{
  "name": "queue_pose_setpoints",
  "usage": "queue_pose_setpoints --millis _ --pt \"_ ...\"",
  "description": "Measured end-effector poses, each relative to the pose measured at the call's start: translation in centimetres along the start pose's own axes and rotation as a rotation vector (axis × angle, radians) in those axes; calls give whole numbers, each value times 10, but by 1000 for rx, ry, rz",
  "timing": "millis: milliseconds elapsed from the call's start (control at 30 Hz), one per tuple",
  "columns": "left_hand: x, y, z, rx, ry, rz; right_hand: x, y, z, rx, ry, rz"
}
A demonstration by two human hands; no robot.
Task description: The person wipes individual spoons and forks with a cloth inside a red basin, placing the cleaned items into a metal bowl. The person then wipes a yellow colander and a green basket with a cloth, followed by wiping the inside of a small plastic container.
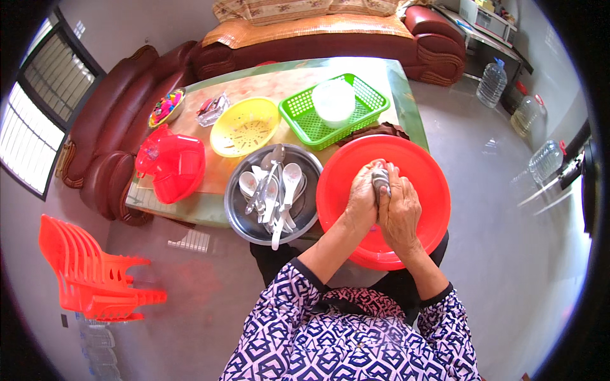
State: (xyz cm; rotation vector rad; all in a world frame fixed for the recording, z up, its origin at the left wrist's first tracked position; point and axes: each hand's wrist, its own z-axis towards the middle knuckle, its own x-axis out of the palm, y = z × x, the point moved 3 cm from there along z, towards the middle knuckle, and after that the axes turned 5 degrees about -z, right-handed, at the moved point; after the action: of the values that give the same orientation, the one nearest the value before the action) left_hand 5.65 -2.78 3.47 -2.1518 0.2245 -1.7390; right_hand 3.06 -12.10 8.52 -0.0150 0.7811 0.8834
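Over a red plastic basin (431, 185), my left hand (363, 194) and my right hand (401, 209) are pressed together around a bunched, grey striped cloth (381, 180). Only a small part of the cloth shows between the fingers. Just left of the basin is a round stainless steel basin (232, 209) full of cutlery. White ceramic spoons (291, 177) and metal spoons (278, 153) lie heaped in it, with some handles over its near rim.
On the marble-patterned table (209, 209) stand a green basket (305, 135) with a white container (333, 102), a yellow colander (252, 109), red plastic containers (178, 166), a glass ashtray (214, 110) and a bowl of colourful items (167, 108). Stacked red chairs (90, 276) stand left; plastic bottles (492, 83) stand right.
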Motion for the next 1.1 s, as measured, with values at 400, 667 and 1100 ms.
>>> queue_pose_setpoints --millis 400,667,1100 --pt "34 25 -68 -317 100 200 -3 -56 6 128 83 182" --pt "-7 21 -50 -306 12 111 -19 -15 -30 -15 101 245" --pt "-20 -82 -133 -55 -50 599 -81 -146 -67 858 160 354"
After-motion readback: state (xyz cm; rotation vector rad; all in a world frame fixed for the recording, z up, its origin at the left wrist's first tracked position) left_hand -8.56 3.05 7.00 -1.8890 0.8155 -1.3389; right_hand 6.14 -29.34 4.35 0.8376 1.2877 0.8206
